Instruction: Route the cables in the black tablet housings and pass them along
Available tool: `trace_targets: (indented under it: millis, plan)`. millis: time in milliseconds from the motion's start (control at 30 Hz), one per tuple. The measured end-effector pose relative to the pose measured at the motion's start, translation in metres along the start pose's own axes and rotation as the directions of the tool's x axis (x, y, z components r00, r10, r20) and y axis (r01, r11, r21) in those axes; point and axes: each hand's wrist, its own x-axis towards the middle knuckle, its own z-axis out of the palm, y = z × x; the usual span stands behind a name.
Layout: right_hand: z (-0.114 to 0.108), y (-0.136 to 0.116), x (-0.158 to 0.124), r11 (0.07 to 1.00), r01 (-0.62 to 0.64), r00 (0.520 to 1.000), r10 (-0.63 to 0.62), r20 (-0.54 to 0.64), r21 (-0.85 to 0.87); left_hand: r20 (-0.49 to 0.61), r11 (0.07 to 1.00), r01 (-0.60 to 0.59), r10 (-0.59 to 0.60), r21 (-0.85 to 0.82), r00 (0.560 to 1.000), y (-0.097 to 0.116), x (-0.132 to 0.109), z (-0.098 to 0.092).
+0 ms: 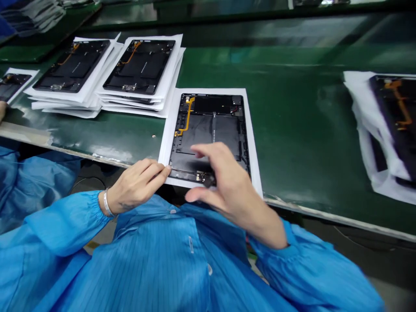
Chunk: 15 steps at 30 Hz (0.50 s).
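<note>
A black tablet housing (224, 130) lies on a white sheet (254, 143) at the table's front edge. Inside it run an orange flex cable (189, 115) and a thin printed strip, and a small circuit board (200, 176) sits near the bottom edge. My left hand (134, 184) has its fingers drawn together, with the fingertips on the housing's lower left corner; its thumb is hidden. Over the lower right part hovers my right hand (227, 182), thumb and forefinger spread wide. A dark blurred patch shows below its palm, and I cannot tell what it is.
Two stacks of similar housings, a left stack (76, 69) and a nearer stack (143, 65), stand interleaved with white sheets. Another housing (401, 108) on white wrapping is at the right. At the far left, another person's hand (2, 110) touches the green table (299, 130).
</note>
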Motion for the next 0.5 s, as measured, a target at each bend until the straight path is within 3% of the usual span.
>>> trace_targets:
  millis: [133, 267, 500]
  plan:
    - [-0.018, -0.003, 0.009, 0.972, 0.031, 0.983, 0.013, 0.184, -0.233, 0.073, 0.982, 0.106, -0.096, -0.158, 0.993, -0.011, 0.009, -0.001]
    - [-0.013, -0.014, 0.007, 0.891, 0.112, 0.988, -0.051, 0.148, -0.441, 0.138, 0.916, 0.189, -0.148, -0.354, 0.979, -0.025, 0.014, 0.01]
    - [0.001, -0.009, -0.002, 0.962, 0.108, 0.976, -0.055, 0.21, -0.25, 0.125, 0.873, 0.193, -0.153, -0.448, 0.98, -0.027, 0.011, 0.025]
